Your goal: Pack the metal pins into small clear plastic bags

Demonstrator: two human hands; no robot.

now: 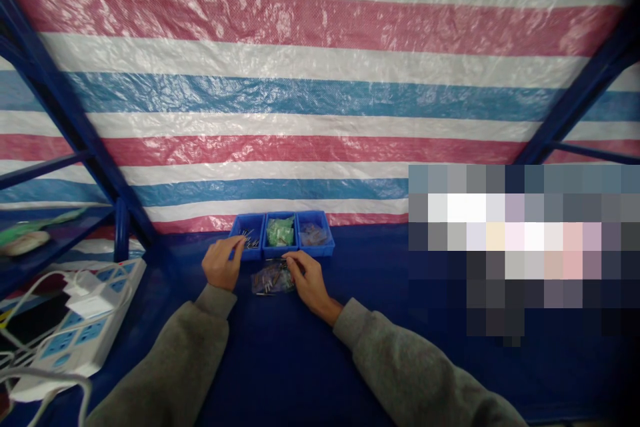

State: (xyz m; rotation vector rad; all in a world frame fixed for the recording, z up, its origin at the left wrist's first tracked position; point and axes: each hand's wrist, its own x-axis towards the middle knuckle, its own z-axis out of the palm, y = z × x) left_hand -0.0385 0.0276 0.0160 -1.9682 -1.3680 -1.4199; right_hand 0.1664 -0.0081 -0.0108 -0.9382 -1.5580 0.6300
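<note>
My left hand (223,263) is at the near left edge of the left blue bin (239,221), thumb and fingers pinched together. Thin metal pin-like pieces (253,241) lie inside that bin; whether one is between my fingertips is too small to tell. My right hand (310,281) is closed in a pinch over the right side of a pile of small clear packets and thin metal pieces (270,279) on the blue table. What its fingertips hold, if anything, I cannot make out. Green-and-white packets (281,232) fill the middle bin, and clear packets (313,235) lie in the right one.
The bins stand on the blue table (270,367) against a striped plastic sheet (310,107). At the left are a power strip (95,330) with white cables and a blue metal frame (75,107). A blurred-out patch (525,247) covers the right side.
</note>
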